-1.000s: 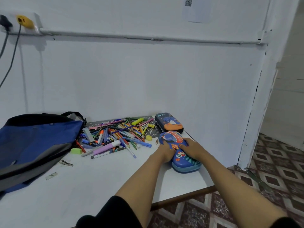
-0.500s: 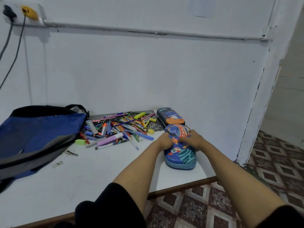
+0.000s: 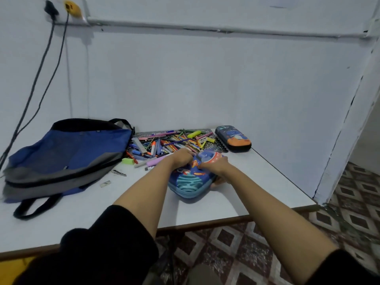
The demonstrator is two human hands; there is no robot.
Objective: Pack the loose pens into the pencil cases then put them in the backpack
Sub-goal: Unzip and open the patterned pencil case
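Observation:
A blue space-print pencil case [image 3: 190, 183] lies zipped on the white table [image 3: 257, 182], near its front. My left hand [image 3: 183, 157] grips its far left edge with curled fingers. My right hand [image 3: 214, 166] grips its right side, thumb under the edge. Behind them lies a heap of loose pens and pencils [image 3: 170, 141]. A second, dark case with an orange patch [image 3: 233, 138] sits closed at the back right. The blue and grey backpack [image 3: 65, 155] lies flat on the left.
A green eraser [image 3: 128, 161], a small white scrap [image 3: 105, 183] and a dark clip [image 3: 118, 172] lie between backpack and pens. Cables [image 3: 35, 85] hang down the wall at left. The table's right edge drops to a tiled floor [image 3: 353, 206].
Both hands have shifted along the space-print case toward its far end, and the case has turned and come a little nearer. My view has swung to the right and downward.

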